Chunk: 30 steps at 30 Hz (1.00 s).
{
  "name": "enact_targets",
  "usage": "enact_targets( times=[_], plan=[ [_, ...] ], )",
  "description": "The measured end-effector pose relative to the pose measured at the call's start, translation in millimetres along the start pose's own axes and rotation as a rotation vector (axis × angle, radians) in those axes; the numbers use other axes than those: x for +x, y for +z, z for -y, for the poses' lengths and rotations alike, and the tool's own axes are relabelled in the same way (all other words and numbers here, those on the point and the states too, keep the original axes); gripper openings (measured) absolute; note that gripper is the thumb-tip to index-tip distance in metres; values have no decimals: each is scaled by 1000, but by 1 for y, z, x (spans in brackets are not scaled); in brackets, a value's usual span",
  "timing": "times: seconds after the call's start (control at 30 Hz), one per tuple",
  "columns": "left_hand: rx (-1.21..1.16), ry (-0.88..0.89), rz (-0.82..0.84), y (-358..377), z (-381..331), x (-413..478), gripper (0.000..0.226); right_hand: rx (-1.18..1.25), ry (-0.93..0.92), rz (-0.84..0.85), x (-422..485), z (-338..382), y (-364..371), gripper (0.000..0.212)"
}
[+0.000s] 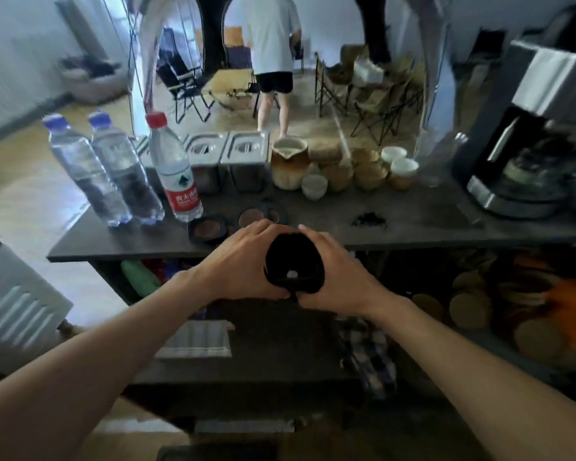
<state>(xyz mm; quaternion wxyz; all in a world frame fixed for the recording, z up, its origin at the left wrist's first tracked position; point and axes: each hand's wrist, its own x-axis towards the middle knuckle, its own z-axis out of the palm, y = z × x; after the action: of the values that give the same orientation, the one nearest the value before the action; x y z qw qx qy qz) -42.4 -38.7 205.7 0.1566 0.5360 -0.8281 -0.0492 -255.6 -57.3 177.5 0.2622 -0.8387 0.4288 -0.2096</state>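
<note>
A black rounded object (293,261), perhaps a small pot or pouch, is held between both hands just in front of the dark table's front edge (180,247). My left hand (243,261) wraps its left side, and my right hand (340,277) wraps its right side. A small pale spot shows near the object's lower part. What the object is exactly stays unclear in the blur.
Three water bottles (177,168) stand at the table's left. Metal lidded containers (245,151), a ceramic pitcher (290,164), cups (315,186) and small dark dishes (208,229) sit behind. A coffee machine (532,141) stands right. A person (273,61) stands beyond. Shelves below hold round items (469,307).
</note>
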Motion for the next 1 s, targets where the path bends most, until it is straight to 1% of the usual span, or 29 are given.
enact_targets(
  times=[0.1,0.2,0.37,0.5,0.53,0.57,0.63,0.7,0.77,0.87,1.0],
  plan=[
    [-18,10,-24,-23,-18,8,104,-10,-52,-14,-4,10,-38,115],
    [-80,-38,-21,-39,-24,0,106,-19,-88,20,-1,26,-52,112],
    [-170,-197,-77,-61,3,-44,109,31,-165,81,27,63,-26,109],
    [-181,-339,-119,-80,42,-94,110,39,-201,199,60,95,10,118],
    [-179,-379,-137,-85,54,-104,109,26,-204,218,69,100,16,118],
    [-174,-421,-151,-89,65,-114,108,10,-208,223,78,104,22,115],
    [-175,-489,-170,-98,86,-128,106,-40,-218,185,95,109,31,101],
    [-188,-529,-192,-103,105,-134,103,-138,-222,127,112,112,36,86],
    [-194,-576,-204,-104,120,-135,102,-256,-221,116,131,112,40,76],
    [-197,-628,-177,-103,138,-126,104,-387,-207,163,158,104,43,76],
    [-278,-665,-169,-98,156,-104,102,-450,-212,260,191,90,44,73]
  ],
)
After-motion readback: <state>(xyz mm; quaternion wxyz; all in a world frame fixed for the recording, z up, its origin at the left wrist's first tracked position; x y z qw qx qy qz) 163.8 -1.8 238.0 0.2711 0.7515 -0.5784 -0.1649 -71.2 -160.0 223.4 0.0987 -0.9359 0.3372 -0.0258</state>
